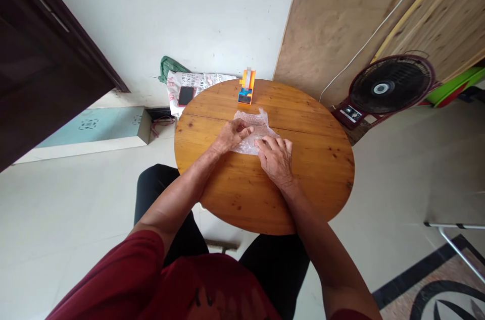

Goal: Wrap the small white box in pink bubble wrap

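Note:
A piece of clear bubble wrap [253, 119] lies crumpled on the round wooden table [235, 183]. My left hand [232, 134] rests on its left side, fingers bent and a little apart, with the thumb pointing right over the wrap. On the lower right part of the wrap is my right hand [276, 158], its fingers curled with the tips on the plastic. Whether anything lies under the wrap cannot be made out. Beyond the wrap, near the far edge of the table, stands an orange and blue tape dispenser [246, 89].
Left of the table, a dark phone [185, 96] lies on a printed white bag [200, 82], with a green bag [171, 66] behind. A fan [390, 85] stands at the right. The wall is close behind the table, and my knees are under its near edge.

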`<state>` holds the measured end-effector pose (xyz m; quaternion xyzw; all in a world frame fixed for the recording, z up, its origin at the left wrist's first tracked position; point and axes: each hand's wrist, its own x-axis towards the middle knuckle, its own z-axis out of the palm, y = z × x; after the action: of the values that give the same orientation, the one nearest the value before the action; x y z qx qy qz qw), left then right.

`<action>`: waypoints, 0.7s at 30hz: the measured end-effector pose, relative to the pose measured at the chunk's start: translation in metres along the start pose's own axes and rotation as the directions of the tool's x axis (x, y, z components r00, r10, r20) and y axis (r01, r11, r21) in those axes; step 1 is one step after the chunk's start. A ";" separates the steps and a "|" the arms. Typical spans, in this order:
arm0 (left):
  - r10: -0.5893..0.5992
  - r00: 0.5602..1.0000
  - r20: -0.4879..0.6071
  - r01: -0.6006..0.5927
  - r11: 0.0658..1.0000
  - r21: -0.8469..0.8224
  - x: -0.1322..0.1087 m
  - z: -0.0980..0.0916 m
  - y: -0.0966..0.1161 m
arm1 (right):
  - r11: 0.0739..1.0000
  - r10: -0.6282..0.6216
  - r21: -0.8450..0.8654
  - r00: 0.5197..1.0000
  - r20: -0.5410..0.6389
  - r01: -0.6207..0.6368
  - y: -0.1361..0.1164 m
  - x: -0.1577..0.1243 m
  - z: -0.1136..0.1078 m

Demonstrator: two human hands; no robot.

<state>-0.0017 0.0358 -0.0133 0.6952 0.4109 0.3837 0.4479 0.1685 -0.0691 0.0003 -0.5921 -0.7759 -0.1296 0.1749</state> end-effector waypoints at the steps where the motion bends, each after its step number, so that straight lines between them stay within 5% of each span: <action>1: 0.000 1.000 0.013 0.000 1.000 -0.003 0.000 -0.004 0.001 | 1.000 -0.001 0.007 1.000 -0.004 0.001 0.000 0.000 0.000; 8: -0.114 0.980 0.164 0.111 0.993 0.025 -0.001 -0.013 0.004 | 0.999 -0.007 0.035 1.000 -0.031 0.008 0.001 0.000 0.003; 17: -0.063 0.995 0.082 0.056 0.995 0.084 0.006 -0.004 -0.013 | 0.998 -0.003 0.069 0.999 -0.049 0.006 -0.001 0.001 0.004; 21: -0.060 0.995 -0.076 0.075 0.971 0.225 0.007 -0.010 -0.008 | 0.998 0.001 0.070 0.999 -0.046 0.002 -0.001 0.001 0.004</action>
<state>-0.0095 0.0473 -0.0167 0.7141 0.4908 0.3420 0.3637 0.1673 -0.0671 -0.0033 -0.5824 -0.7758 -0.1159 0.2132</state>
